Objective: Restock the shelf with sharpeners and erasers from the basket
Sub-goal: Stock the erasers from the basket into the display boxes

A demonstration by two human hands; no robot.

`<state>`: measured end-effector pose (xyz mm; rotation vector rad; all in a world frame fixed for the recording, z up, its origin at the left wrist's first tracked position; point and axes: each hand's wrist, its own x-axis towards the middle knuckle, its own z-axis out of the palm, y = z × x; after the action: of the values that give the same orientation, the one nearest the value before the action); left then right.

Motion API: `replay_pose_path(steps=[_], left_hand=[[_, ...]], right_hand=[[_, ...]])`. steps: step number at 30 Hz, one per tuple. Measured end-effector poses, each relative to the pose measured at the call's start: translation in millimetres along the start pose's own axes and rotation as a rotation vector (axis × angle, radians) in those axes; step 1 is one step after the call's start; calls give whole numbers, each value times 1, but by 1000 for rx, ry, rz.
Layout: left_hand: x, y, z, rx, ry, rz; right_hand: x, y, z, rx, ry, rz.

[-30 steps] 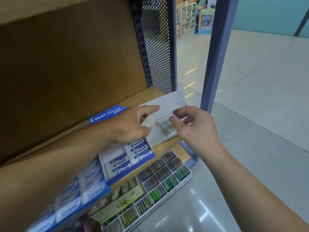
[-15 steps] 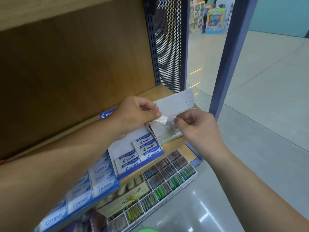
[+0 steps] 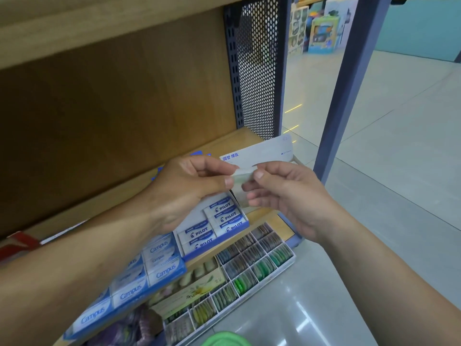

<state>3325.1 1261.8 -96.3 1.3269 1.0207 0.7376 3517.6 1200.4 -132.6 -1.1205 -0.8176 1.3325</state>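
Left hand (image 3: 189, 191) near centre, fingers curled, thumb and forefinger pinching one end of a small eraser (image 3: 244, 176). Right hand (image 3: 287, 198) just at 3 o'clock of it, thumb and forefinger gripping the other end, remaining fingers loosely curled below. Eraser pale, greenish, in a shiny wrapper; blurred, print unreadable, much of it hidden by the fingertips. Held above the front of the wooden shelf (image 3: 232, 142), not touching it.

Behind the hands, at 12 o'clock, white box (image 3: 264, 152) with its flap standing up; blue characters on the flap, inside hidden by both hands. Pale shape at 6 o'clock of the eraser, under the right fingers: box contents or a second eraser, cannot tell.

At 6 o'clock of the left hand, Pilot box (image 3: 219, 221), blue-edged, rows of white erasers, back part covered by the hand. At 8 o'clock of that, Campus box (image 3: 159, 260), partly under the left forearm, far end blurred. Lower, at 5 o'clock, divided tray (image 3: 252, 260) of coloured pieces, too small to identify.

Green rounded edge (image 3: 224, 339) at the bottom border, cut off, too little showing to name. Red shape (image 3: 20, 243) at 9 o'clock, cropped by the left border. Perforated panel (image 3: 257, 66) at 12 o'clock, at the shelf's right end.
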Motion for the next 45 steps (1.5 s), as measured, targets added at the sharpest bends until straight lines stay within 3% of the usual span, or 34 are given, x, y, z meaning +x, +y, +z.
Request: replay_pose_path(steps=[3,13,24,26,29,31,36,40,45], left_hand=[[-21,4,-9,-71,-11,12],[-57,12,-32,7,89,11],[-47,11,-27,164,48,29],[-30,13,-19,266,49,51],[8,13,-9,468,112,105],[34,7,1,587,99,136],[70,-25,22,883,92,200],[77,-34,20,938,89,212],[79,-33,21,1055,8,169]], right_hand=[[-8,-3,6,56,-82,12],[-20,-13,35,110,-209,-13],[-11,-8,33,109,-192,-11],[-6,-5,25,-10,-66,-40],[3,5,-1,-452,332,-198],[5,13,-15,-702,454,-263],[13,42,-32,-1157,459,-366],[11,53,-40,-1079,418,-305],[13,51,-40,-1179,251,-241]])
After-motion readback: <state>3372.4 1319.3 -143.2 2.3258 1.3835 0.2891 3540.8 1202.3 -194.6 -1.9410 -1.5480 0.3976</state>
